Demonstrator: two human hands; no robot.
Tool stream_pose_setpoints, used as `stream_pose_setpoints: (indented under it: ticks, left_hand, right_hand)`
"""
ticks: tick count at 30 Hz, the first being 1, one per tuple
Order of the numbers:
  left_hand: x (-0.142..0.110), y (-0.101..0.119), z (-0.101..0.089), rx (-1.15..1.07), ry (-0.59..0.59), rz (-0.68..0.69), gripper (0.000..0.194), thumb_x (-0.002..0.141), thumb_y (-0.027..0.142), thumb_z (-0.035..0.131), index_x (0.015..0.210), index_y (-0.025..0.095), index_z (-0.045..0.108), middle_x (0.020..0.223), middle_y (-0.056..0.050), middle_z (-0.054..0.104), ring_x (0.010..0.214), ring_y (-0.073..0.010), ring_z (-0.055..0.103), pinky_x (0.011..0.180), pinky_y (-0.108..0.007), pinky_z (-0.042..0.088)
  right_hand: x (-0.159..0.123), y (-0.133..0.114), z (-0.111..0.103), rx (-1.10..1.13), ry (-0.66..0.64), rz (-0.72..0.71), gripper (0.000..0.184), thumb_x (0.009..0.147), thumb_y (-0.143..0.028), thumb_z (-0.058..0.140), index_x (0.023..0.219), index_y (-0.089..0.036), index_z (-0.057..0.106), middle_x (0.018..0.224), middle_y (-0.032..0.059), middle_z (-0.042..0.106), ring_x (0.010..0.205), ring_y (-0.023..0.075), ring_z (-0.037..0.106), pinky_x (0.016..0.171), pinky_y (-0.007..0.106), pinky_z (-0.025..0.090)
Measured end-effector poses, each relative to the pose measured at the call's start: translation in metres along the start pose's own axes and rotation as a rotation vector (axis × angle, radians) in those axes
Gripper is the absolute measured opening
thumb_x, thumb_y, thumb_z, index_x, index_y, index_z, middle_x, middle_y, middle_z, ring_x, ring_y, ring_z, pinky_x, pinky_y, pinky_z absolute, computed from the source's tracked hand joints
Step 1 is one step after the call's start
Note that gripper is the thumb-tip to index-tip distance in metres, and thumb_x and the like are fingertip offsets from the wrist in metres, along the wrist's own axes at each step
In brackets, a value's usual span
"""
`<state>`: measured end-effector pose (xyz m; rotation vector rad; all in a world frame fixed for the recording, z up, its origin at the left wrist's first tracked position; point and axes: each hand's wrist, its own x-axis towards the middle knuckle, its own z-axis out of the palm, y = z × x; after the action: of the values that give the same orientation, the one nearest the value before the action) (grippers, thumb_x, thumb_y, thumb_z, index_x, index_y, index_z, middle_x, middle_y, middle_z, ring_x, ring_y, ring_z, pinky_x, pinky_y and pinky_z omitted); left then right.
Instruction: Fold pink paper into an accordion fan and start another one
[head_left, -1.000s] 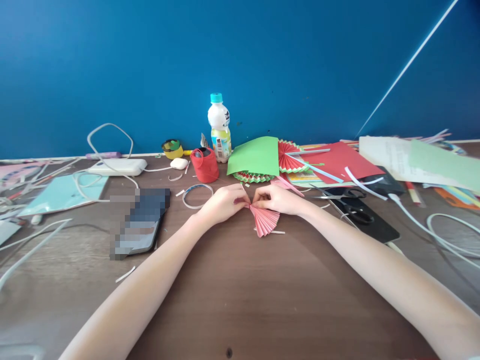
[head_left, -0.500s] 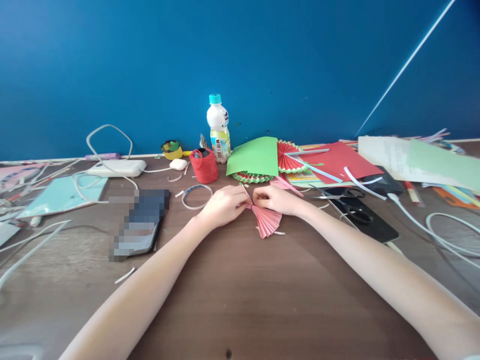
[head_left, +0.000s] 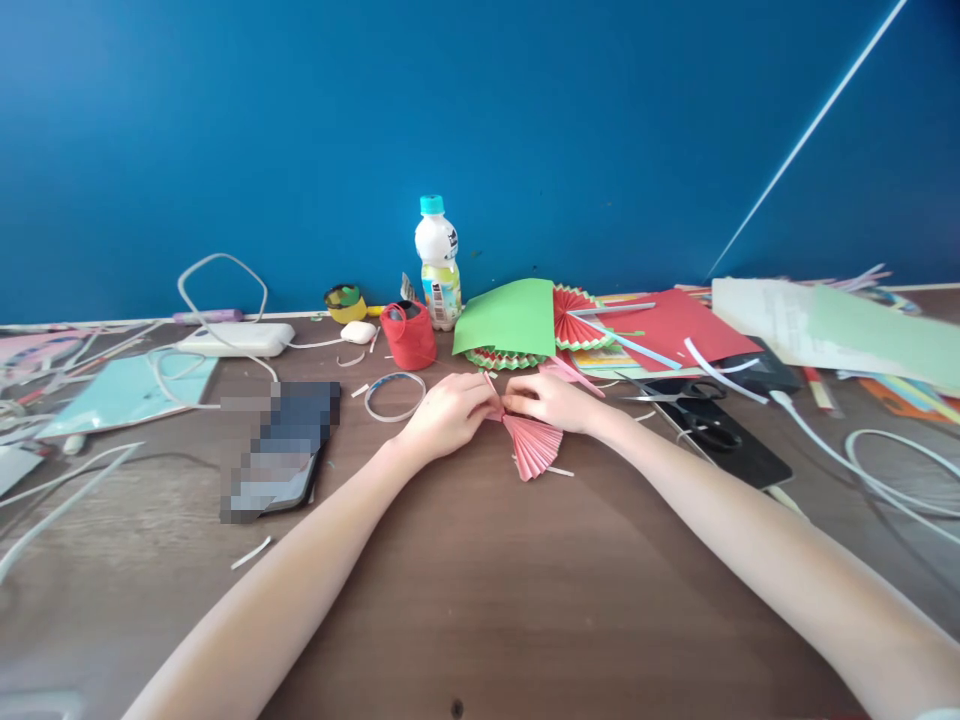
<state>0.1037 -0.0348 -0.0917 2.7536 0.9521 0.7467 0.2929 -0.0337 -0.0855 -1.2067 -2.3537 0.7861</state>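
on the brown table, between and just below the two hands, lay the pink paper fan. its many narrow, even pleats were drawn tight at a slim neck toward ten o'clock and flared outward toward five, the ridges pale and the grooves a deeper rose. the outer edge ran in a small zigzag, and a white strip poked out from beneath it at four o'clock.

the left hand, at ten o'clock of the fan, had its thumb and fingers pinched narrowly on the neck. the right hand, at one o'clock, had its fingers curled in close to the neck; i could not tell whether they gripped it.

farther off at twelve lay a green sheet, with a red-and-green pleated wheel partly under it at one.
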Motion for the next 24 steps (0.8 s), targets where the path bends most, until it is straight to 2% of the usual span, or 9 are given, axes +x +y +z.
stream_pose_setpoints:
  ticks: [3,5,9,14,19,22,24]
  left_hand:
    - [-0.001,0.001,0.001,-0.055,0.034,-0.077,0.014,0.080,0.012,0.046,0.075,0.018,0.058,0.077,-0.002,0.057,0.075,-0.0145,0.052,0.068,-0.025,0.039]
    - [-0.001,0.001,0.002,-0.107,0.059,-0.123,0.013,0.078,0.011,0.048,0.073,0.018,0.057,0.075,-0.001,0.055,0.072,-0.0133,0.052,0.066,-0.024,0.040]
    - [-0.001,0.004,0.003,-0.158,0.087,-0.156,0.012,0.078,0.012,0.049,0.074,0.019,0.058,0.074,0.000,0.054,0.070,-0.0122,0.051,0.066,-0.023,0.041]
    - [-0.001,0.002,0.004,-0.173,0.225,-0.219,0.017,0.081,0.015,0.045,0.091,0.018,0.058,0.089,-0.003,0.058,0.086,-0.0150,0.055,0.078,-0.026,0.043]
    - [0.000,-0.009,0.003,-0.239,0.211,-0.408,0.028,0.085,0.021,0.038,0.106,0.020,0.055,0.111,-0.005,0.060,0.106,-0.0189,0.052,0.094,-0.034,0.038]
    - [0.001,-0.010,0.002,-0.345,0.244,-0.536,0.030,0.088,0.031,0.033,0.106,0.020,0.055,0.112,-0.005,0.061,0.107,-0.0196,0.053,0.095,-0.034,0.038]
    - [0.001,-0.010,0.002,-0.370,0.273,-0.579,0.030,0.088,0.032,0.033,0.106,0.021,0.055,0.110,-0.005,0.062,0.107,-0.0195,0.053,0.095,-0.033,0.038]
  right_hand:
    - [-0.001,-0.005,0.000,-0.003,-0.049,0.024,0.022,0.078,-0.037,0.049,0.073,-0.017,0.052,0.065,-0.0008,0.055,0.058,0.0115,0.046,0.053,0.023,0.031]
    - [-0.003,-0.010,-0.001,-0.036,-0.076,0.060,0.019,0.074,-0.036,0.054,0.075,-0.018,0.051,0.067,-0.0010,0.056,0.057,0.0111,0.046,0.051,0.023,0.031]
    - [-0.004,-0.018,0.000,-0.128,-0.045,0.156,0.011,0.070,-0.030,0.054,0.074,-0.019,0.050,0.069,-0.0001,0.060,0.056,0.0115,0.049,0.049,0.023,0.029]
    - [-0.005,-0.019,0.000,-0.178,-0.010,0.208,0.009,0.067,-0.027,0.053,0.070,-0.020,0.052,0.070,0.0014,0.062,0.059,0.0135,0.052,0.048,0.023,0.029]
    - [-0.005,-0.014,-0.011,-0.199,0.036,0.208,0.007,0.066,-0.026,0.052,0.068,-0.020,0.052,0.067,0.0013,0.062,0.059,0.0144,0.052,0.049,0.024,0.030]
    - [-0.005,-0.011,-0.024,-0.085,0.033,0.223,0.003,0.065,-0.022,0.050,0.065,-0.019,0.051,0.064,0.0011,0.060,0.058,0.0138,0.051,0.050,0.024,0.031]
    - [-0.004,-0.007,-0.032,0.128,0.029,0.230,0.003,0.065,-0.018,0.047,0.064,-0.018,0.050,0.060,0.0007,0.059,0.057,0.0133,0.051,0.052,0.024,0.034]
